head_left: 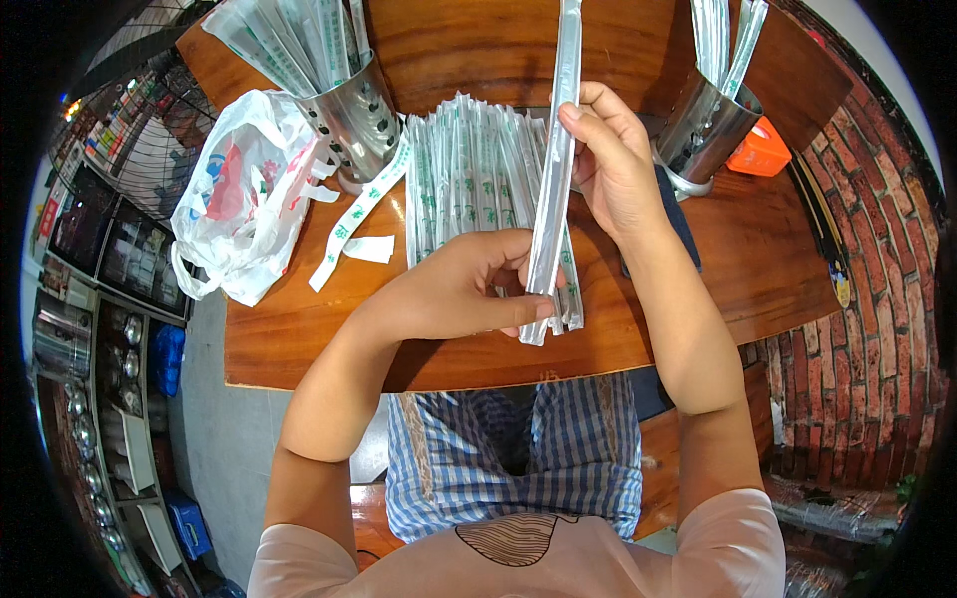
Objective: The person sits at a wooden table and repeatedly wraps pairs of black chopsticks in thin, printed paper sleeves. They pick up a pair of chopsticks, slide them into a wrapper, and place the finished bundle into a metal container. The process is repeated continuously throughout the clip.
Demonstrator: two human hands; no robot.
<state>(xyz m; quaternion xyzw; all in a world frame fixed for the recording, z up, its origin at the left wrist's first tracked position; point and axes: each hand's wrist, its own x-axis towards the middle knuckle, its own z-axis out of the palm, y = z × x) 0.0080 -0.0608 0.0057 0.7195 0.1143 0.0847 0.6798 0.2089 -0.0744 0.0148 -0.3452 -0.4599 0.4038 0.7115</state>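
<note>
A long packet of wrapped chopsticks in a shiny clear sleeve stands nearly upright before me, leaning slightly right at its top. My left hand pinches its lower end between thumb and fingers. Higher up, my right hand grips the same packet with thumb and curled fingers. Behind and below it lies a row of similar wrapped chopsticks, sleeves printed in green, side by side on the wooden table. My left hand partly covers the near end of that row.
A metal holder full of wrapped chopsticks stands back left, beside a white plastic bag and a curled paper strip. At back right are another metal holder and an orange box. A brick wall rises at right.
</note>
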